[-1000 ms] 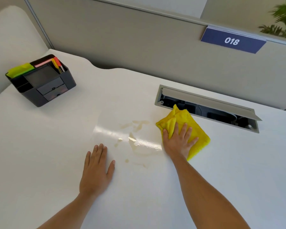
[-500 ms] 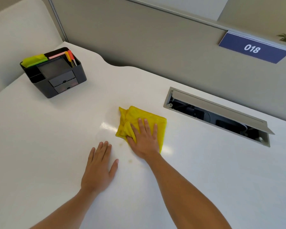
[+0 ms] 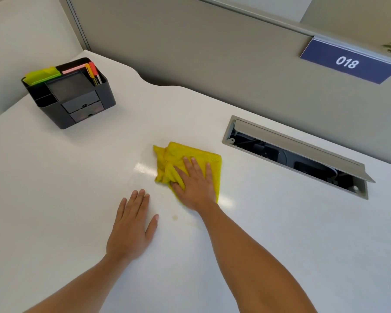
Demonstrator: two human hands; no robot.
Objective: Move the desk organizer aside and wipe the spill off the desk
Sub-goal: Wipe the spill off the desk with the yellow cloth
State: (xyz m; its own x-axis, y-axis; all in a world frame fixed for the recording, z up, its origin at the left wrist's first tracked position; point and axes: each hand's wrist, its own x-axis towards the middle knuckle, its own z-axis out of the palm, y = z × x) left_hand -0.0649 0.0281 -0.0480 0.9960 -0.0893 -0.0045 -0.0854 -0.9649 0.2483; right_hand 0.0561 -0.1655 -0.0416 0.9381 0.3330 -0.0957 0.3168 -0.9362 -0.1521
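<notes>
A black desk organizer (image 3: 77, 102) with markers and sticky notes stands at the far left of the white desk (image 3: 54, 188). In the middle of the desk lies a yellow cloth (image 3: 185, 154), and my right hand (image 3: 194, 184) presses flat on it with fingers spread. A few faint brownish spill spots (image 3: 175, 217) show on the desk just in front of the cloth. My left hand (image 3: 131, 227) rests flat on the desk to the left of the spots, holding nothing.
An open cable tray slot (image 3: 296, 157) with a raised grey lid is set into the desk at the right. A grey partition wall (image 3: 190, 46) runs along the back, bearing a blue "018" sign (image 3: 348, 62).
My right hand slid the yellow cloth left from beside the cable slot over the spill, and most of the brown marks are gone. The left hand stayed put.
</notes>
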